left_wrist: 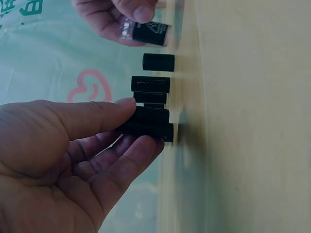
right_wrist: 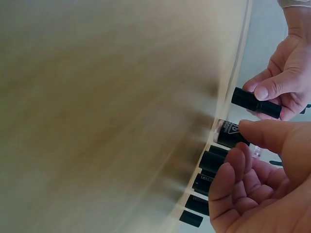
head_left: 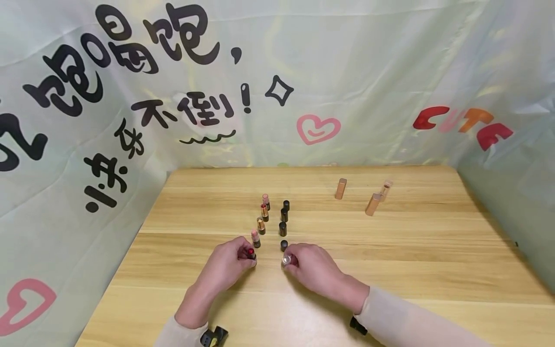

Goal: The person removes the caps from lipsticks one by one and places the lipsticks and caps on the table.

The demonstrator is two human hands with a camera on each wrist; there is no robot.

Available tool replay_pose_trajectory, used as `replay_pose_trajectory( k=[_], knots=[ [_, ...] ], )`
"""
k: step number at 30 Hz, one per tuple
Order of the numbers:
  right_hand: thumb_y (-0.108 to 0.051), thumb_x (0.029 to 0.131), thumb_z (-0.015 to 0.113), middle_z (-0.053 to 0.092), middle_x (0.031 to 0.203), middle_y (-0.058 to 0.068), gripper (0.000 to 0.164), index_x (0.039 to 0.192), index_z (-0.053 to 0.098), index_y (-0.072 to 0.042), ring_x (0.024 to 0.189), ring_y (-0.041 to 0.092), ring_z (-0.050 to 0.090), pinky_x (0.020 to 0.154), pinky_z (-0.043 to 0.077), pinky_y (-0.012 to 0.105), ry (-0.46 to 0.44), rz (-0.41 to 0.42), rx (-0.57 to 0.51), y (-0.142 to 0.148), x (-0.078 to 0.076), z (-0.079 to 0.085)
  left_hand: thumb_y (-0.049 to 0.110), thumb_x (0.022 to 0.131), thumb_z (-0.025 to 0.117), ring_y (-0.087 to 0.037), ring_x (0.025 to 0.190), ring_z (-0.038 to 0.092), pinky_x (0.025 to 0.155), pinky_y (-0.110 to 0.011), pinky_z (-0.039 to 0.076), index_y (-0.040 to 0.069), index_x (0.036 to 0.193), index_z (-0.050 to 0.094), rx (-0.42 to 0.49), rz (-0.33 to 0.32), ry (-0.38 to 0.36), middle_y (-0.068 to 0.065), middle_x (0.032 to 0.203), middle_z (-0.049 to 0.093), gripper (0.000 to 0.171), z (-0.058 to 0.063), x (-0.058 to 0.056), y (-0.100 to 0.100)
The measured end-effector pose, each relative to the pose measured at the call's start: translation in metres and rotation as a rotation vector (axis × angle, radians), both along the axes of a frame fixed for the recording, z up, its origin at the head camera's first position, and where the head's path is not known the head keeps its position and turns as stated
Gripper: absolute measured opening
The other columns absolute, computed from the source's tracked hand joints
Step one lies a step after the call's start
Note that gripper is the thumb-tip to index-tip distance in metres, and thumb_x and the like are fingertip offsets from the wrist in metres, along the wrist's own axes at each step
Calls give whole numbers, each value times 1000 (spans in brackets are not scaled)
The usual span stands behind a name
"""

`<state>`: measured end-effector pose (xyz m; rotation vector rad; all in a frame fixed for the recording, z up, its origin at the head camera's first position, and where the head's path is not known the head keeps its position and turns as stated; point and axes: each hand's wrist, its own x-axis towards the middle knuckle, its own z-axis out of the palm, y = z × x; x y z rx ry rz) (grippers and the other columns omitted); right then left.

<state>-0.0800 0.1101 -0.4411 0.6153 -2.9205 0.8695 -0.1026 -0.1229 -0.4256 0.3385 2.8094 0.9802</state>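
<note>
- Left hand (head_left: 229, 260): thumb and fingers curled in a pinch round the red lipstick (head_left: 251, 253), bullet bare and pointing up. I'd grip low on the black base; a finger on the bullet would likely smear it. Can't tell if the base touches the surface (head_left: 316, 221).
- Lipsticks (head_left: 256, 238): four more, upright, uncapped, in a row just beyond my left hand. Tight fit, so go straight up or down; dragging sideways could topple the nearest.
- Caps (head_left: 283, 229): four, black, in a row beside the lipsticks.
- Right hand (head_left: 313, 270): fingertips closed on a clear-topped piece (head_left: 285, 260), just beside the nearest cap. Light pinch should do; watch knuckle clearance there.
- Gold tubes (head_left: 341, 189): three, far right, well apart from both hands. Leave them alone.
</note>
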Motion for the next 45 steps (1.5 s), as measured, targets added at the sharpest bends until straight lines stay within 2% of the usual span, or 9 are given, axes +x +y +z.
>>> replay_pose_trajectory(
  k=[14,26,33,37,40,42,45],
  knots=[
    [-19,82,77,64,76,-11,12,92,71,-19,64,-1,53,59,45,18,-23,34,33,-5,0,-4,14,81,79,-6,73,57,67,-27,48,18,89,61,-3,-26,-28,10,80,64,20,-6,-3,-3],
    [-18,82,77,66,79,-9,12,92,71,-19,68,2,56,61,47,20,-31,33,41,-4,-2,-4,15,80,80,-6,74,58,68,-27,49,18,90,61,-30,-30,-31,9,81,64,21,-4,-3,-2],
    [-16,80,77,66,80,-8,17,96,71,-15,68,1,57,60,48,20,-56,37,27,-1,-1,-3,15,80,80,-8,76,58,71,-29,50,17,93,63,-43,-37,-67,9,82,64,22,-3,-3,-4],
    [-16,80,77,66,80,-8,20,99,71,-13,68,1,56,62,48,20,-52,25,24,3,0,-1,15,80,80,-10,80,59,75,-30,52,12,99,64,-50,-16,-117,5,87,64,25,5,-1,-7],
    [-16,80,77,67,83,-7,23,102,71,-11,71,2,57,65,50,20,-50,3,21,10,1,1,17,80,79,-12,81,58,74,-31,51,9,104,64,-75,27,-148,3,90,64,29,18,1,-11],
    [-18,81,76,67,84,-8,26,105,71,-11,72,1,57,67,51,20,-54,-20,20,16,2,3,19,82,78,-13,79,56,72,-31,49,9,104,63,-100,61,-140,2,90,63,29,30,2,-13],
    [-19,82,76,67,84,-9,27,107,70,-10,71,0,57,67,51,19,-70,-66,2,28,1,9,20,86,74,-15,73,54,66,-30,46,10,99,62,-124,105,-78,1,85,60,20,49,1,-13]
  ],
)
